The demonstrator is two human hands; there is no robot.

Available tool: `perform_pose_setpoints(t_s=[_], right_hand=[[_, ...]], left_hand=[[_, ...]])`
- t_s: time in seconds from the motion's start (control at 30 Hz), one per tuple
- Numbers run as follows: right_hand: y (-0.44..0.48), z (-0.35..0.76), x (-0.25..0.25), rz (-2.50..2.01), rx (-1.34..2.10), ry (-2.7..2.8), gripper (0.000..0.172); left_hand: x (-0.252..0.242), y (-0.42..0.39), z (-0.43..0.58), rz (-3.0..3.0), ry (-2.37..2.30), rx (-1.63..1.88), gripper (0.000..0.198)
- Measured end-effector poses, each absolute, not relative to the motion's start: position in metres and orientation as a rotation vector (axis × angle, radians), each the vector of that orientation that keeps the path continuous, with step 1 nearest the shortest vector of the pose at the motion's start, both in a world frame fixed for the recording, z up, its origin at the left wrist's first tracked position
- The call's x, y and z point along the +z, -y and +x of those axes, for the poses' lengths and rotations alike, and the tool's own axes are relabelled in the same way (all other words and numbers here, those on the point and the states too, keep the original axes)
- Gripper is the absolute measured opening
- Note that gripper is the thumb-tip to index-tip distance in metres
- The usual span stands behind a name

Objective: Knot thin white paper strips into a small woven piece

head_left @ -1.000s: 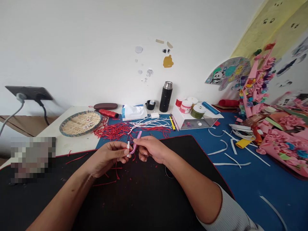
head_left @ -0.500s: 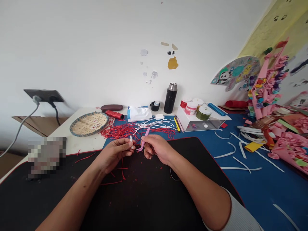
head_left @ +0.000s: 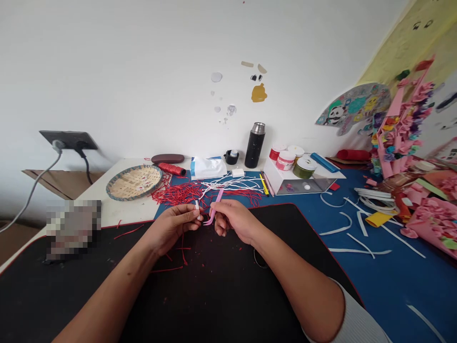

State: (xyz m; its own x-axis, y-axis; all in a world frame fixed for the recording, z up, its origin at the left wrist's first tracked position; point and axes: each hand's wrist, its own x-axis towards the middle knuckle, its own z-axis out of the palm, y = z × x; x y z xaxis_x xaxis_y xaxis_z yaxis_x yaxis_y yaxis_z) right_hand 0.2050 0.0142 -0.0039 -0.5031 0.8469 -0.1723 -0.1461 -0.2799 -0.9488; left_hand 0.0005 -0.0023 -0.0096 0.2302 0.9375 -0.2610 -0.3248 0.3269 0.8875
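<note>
Over the black mat [head_left: 214, 295], my left hand [head_left: 176, 226] is closed, pinching a small white strip [head_left: 197, 206] upright between thumb and forefinger. My right hand [head_left: 235, 221] grips pink tweezers [head_left: 216, 204] with bent tips that point down and left. Those tips are close to the left fingertips; whether they touch the strip I cannot tell. Behind both hands lies a heap of red cords [head_left: 178, 193] with white cords [head_left: 232, 185] beside it. A few loose red cord pieces [head_left: 184, 255] rest on the mat below the left hand.
A woven basket [head_left: 119, 194] and a red thread spool [head_left: 172, 169] are at the back left. Behind stand a black flask [head_left: 254, 147] and a white box [head_left: 282, 180] bearing several jars. White strips [head_left: 360, 251] and pink paper flowers [head_left: 433, 214] lie to the right.
The view has turned slightly left, so the surroundings sit a little farther right. Both hands keep their grips, and the tweezers stay near the left fingertips.
</note>
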Motion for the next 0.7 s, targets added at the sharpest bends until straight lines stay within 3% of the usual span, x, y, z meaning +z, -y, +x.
perform_pose_setpoints(t_s=[0.7], right_hand=[[-0.0112, 0.2042, -0.0013, -0.951, 1.849, 1.326, 0.036]], left_hand=[[-0.0128, 0.0015, 0.0004, 0.825, -0.934, 0.989, 0.033]])
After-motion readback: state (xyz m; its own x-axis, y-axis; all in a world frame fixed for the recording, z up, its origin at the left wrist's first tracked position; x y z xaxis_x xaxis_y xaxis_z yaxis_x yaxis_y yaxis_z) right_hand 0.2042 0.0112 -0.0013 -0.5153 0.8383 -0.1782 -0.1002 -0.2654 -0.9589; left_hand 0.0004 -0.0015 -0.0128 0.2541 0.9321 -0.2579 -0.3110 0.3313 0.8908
